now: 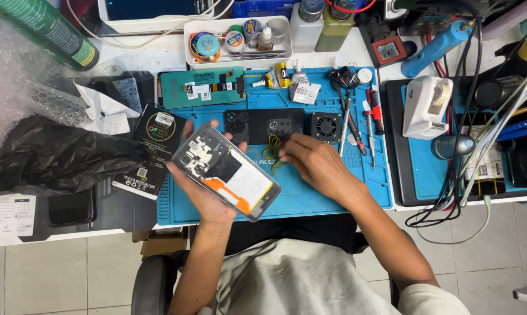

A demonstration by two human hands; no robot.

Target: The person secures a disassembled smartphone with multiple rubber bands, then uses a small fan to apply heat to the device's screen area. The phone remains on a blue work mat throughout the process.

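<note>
The white counter (158, 55) carries a blue work mat (310, 198), and on the mat lies a black back cover (269, 124) beside a small black fan (325, 126). Above the front left part of the mat, the left hand (202, 195) holds an opened phone (227, 171), tilted, its fingers (189, 129) closed around the edges. The right hand (316, 163) rests on the mat, its fingers (288, 153) pinched on a thin yellow cable (273, 147) just beside the phone.
</note>
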